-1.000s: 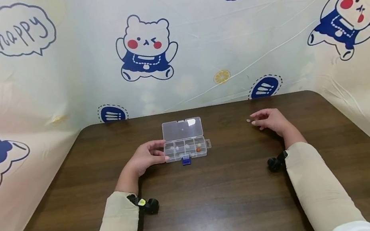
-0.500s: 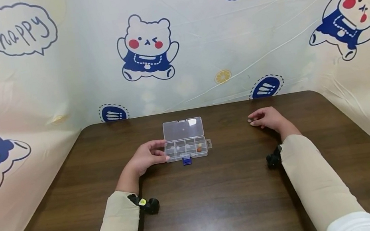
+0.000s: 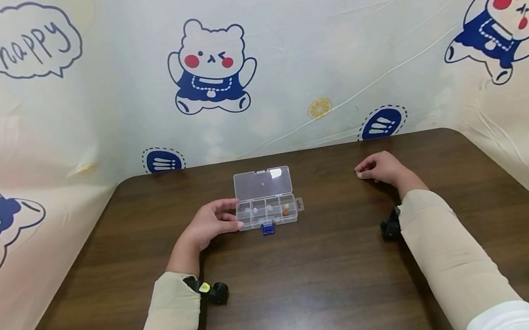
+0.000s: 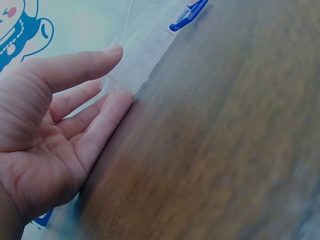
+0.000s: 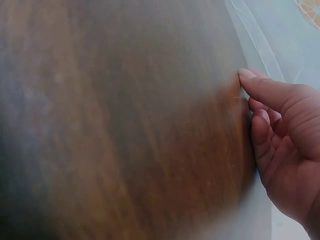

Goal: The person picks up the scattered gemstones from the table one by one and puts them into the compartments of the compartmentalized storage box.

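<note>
An open clear plastic compartment box (image 3: 280, 221) stands on the brown table, its lid (image 3: 262, 184) raised at the back and a blue latch (image 3: 267, 228) hanging at the front. Several small whitish pieces and an orange piece (image 3: 286, 212) lie in its compartments. My left hand (image 3: 207, 223) holds the box's left end, thumb at the front corner and index finger at the back; the left wrist view shows its fingertips against the box wall (image 4: 142, 65). Well to the right, my right hand (image 3: 383, 167) pinches down at the tabletop, its fingertips hiding most of a small pale piece.
The wooden table (image 3: 314, 284) has rounded far corners. Behind it and along both sides hangs a cloth (image 3: 280, 70) printed with cartoon bears. A clear hanging tab (image 3: 300, 204) sticks out from the box's right end. Each wrist wears a small black camera (image 3: 218, 293).
My right thumb and index finger have come together over the small pale piece that showed beside them on the table. The left hand and the box have stayed in place.
</note>
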